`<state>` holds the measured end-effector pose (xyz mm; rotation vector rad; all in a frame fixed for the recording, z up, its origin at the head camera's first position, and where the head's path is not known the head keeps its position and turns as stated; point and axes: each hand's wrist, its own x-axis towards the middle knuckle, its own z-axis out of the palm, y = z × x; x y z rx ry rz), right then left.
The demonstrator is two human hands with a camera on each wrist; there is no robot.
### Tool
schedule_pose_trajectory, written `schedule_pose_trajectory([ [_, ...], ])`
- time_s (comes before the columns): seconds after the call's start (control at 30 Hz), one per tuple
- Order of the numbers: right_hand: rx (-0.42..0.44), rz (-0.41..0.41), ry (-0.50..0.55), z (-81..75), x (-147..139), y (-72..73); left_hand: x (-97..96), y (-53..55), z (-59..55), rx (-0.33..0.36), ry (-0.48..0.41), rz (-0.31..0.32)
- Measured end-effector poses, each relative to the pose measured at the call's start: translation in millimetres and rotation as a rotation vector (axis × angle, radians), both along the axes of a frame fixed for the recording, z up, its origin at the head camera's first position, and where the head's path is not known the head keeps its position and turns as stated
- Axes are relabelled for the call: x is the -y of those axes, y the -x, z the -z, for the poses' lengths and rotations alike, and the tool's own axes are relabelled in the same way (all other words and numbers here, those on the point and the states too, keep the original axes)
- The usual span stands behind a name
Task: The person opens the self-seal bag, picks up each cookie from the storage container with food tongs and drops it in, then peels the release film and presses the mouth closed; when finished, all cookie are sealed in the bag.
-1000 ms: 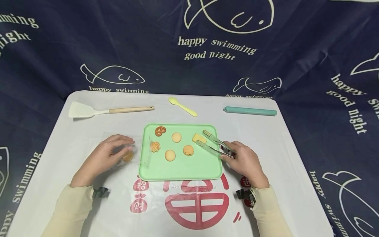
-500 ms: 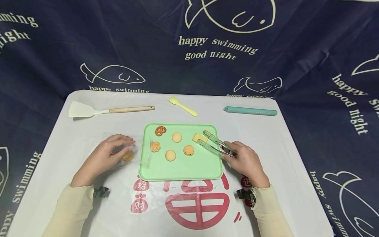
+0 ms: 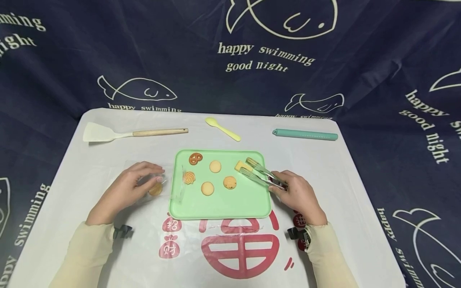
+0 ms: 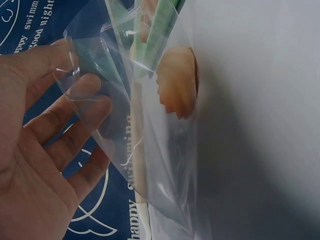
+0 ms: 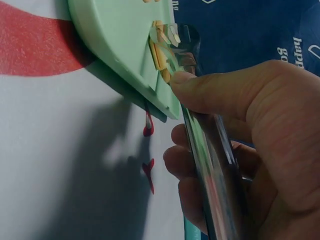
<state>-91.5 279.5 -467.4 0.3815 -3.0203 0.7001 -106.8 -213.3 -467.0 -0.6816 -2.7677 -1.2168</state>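
Beyond right fingers [image 5: 179, 160] clamped on tongs [image 5: 220, 190], yellow cookie [image 3: 241, 165], left fingers [image 4: 95, 112] pinching clear bag [image 4: 167, 150]

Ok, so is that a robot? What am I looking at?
No robot: a person's bare left hand and right hand. The wide picture is from a camera on the head; a black camera at each wrist took the close ones. On the white table lie a wooden-handled white spatula, a small yellow spoon, a teal rod and a green rectangular tray of cookies. The right hand holds shiny metal tongs, their tips at a yellow rectangular cookie. The left hand touches a clear plastic bag; a brown cookie shows through.
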Motion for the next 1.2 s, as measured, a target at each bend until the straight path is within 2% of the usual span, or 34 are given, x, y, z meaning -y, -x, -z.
schedule_pose_trajectory([
  [0.2, -0.019, -0.001, 0.013, 1.8, 1.6, 0.7, -0.2, 0.7, -2.3, -0.017, -0.008, 0.01],
  [0.53, -0.053, -0.006, 0.036, 5.0, -1.5, -2.5, 0.7, -0.3, 0.0, -0.015, 0.0, -0.003],
  [0.73, -0.067, -0.021, 0.081, 6.5, -0.1, -2.8, 1.0, -1.4, 0.4, -0.016, -0.004, 0.0],
  [1.2, -0.072, -0.144, 0.125, 3.1, 30.6, 4.0, 1.1, -2.3, 0.6, -0.025, -0.014, 0.002],
])
